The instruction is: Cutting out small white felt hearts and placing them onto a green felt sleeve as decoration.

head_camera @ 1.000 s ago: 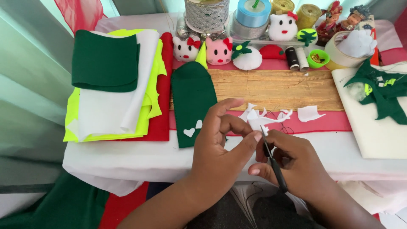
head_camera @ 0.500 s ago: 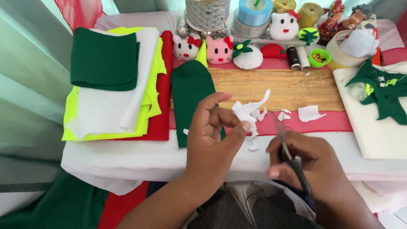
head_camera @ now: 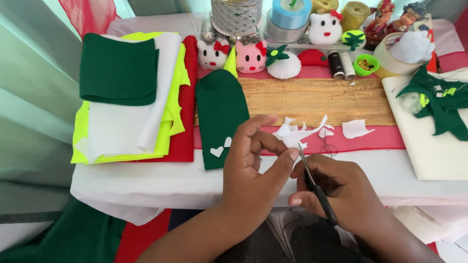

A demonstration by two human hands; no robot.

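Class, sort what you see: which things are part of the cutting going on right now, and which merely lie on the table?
In use:
left hand
white felt piece
right hand
scissors

Lying about:
green felt sleeve with white hearts
stacked felt sheets
cat-face cushions
ribbon rolls
white scrap

Bare white cloth along the near edge of the worktop (head_camera: 146, 182), lower left of centre in the frame, is the widest open strip; a hand could pass there from the left. Left of centre it is bounded by the stack of felt sheets (head_camera: 129, 97) and the green felt piece (head_camera: 219, 117) lying just beside the stack. The wooden board (head_camera: 317, 97) at centre is mostly bare, with white felt scraps (head_camera: 356, 129) near its lower edge. The back edge, along the top of the frame, is crowded with ribbon spools (head_camera: 290, 14), plush cat heads (head_camera: 234, 54) and thread reels (head_camera: 341, 64). At the right, green felt cutouts (head_camera: 443, 104) cover the cream sheet (head_camera: 429, 151).
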